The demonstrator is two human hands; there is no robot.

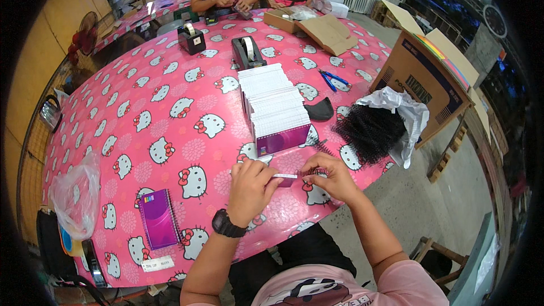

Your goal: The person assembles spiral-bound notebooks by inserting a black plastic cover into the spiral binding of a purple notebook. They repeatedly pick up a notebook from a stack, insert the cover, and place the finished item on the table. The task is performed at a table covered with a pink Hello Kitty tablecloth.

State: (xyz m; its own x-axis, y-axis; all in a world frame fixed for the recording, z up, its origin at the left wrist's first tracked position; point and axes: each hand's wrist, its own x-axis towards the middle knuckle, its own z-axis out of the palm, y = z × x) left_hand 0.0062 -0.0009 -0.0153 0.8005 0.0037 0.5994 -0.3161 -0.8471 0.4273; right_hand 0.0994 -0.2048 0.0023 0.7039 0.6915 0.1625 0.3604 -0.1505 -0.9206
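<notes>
- Left hand (253,184) has its fingers and thumb closed on a small purple-covered pad (286,177), held edge-up just above the worktop (224,147); right hand (330,178) pinches a dark spiral coil (316,171) by the pad's right end.
- Off to the person's left, a purple spiral notebook (158,219) lies flat, a white paper strip (157,264) near its lower end.
- Just beyond the hands stands a long row of pads (272,107), page edges up.
- To its right, a heap of black coils (371,133) spills from white wrapping (416,114).
- Farther back: blue-handled pliers (334,79), then two black tape dispensers (247,52).
- Across the worktop, two people in pink shirts, an opened carton (327,33) before them.
</notes>
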